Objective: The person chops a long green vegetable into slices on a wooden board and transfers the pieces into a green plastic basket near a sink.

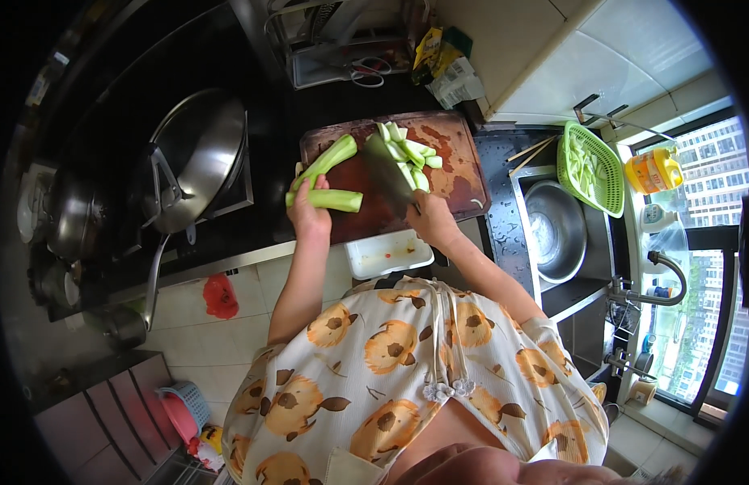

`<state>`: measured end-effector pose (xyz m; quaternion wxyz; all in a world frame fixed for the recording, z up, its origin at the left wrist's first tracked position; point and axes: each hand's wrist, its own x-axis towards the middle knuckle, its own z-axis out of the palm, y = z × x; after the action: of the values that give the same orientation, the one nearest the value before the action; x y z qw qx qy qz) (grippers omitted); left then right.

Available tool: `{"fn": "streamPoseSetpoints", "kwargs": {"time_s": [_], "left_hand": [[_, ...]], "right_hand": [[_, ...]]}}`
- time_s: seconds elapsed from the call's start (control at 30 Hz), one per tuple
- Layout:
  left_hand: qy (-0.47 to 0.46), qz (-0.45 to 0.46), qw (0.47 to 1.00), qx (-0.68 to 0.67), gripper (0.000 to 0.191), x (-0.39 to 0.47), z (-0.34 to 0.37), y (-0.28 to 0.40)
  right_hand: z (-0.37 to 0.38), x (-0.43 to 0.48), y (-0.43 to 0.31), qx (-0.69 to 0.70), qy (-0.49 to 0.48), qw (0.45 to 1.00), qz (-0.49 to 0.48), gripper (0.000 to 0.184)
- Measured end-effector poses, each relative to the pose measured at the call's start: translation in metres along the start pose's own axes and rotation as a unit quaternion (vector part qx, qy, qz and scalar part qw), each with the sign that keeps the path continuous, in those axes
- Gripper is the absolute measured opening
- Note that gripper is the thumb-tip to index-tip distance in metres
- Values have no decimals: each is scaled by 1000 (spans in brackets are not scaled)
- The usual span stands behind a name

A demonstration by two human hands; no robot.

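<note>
My left hand (311,213) is closed around the near ends of long, pale green peeled gourd pieces (331,200), at the left side of a brown cutting board (456,200). One piece slants away from me; another points right. In my right hand (434,219) is the handle of a broad kitchen cleaver (388,170), its dark blade lying between the long pieces and the cut ones. Cut chunks (414,148) of the same green vegetable form a pile right of the blade. My right fingers hide most of the handle.
A steel wok (198,145) sits on the stove at left. At the board's near edge is a white tray (389,267). Scissors (369,76) lie behind. Right are chopsticks (532,154), a sink with a metal basin (555,242), and a green basket (611,188) of cut vegetables.
</note>
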<state>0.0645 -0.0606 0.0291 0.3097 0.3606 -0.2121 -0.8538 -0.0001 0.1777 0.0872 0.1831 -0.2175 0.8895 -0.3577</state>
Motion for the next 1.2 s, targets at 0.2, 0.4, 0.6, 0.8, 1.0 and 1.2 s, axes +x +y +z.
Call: {"fn": "streamPoseSetpoints", "kwargs": {"time_s": [0.2, 0.4, 0.6, 0.8, 1.0, 1.2], "left_hand": [[-41, 113, 977, 173, 35, -7, 21, -30], [-65, 142, 818, 553, 42, 14, 16, -10], [-103, 45, 845, 523, 45, 1, 16, 19], [-209, 114, 858, 455, 48, -17, -13, 38], [-130, -32, 882, 451, 35, -12, -24, 50], [-47, 9, 806, 590, 44, -17, -17, 44]], "right_hand": [[-19, -13, 21, -8, 66, 998, 12, 20], [-21, -16, 26, 3, 70, 998, -1, 19], [-30, -21, 10, 56, 16, 997, 54, 18], [-32, -25, 7, 43, 17, 999, 20, 17], [-25, -30, 19, -5, 56, 996, -71, 13], [-36, -39, 5, -102, 8, 982, -160, 10]]}}
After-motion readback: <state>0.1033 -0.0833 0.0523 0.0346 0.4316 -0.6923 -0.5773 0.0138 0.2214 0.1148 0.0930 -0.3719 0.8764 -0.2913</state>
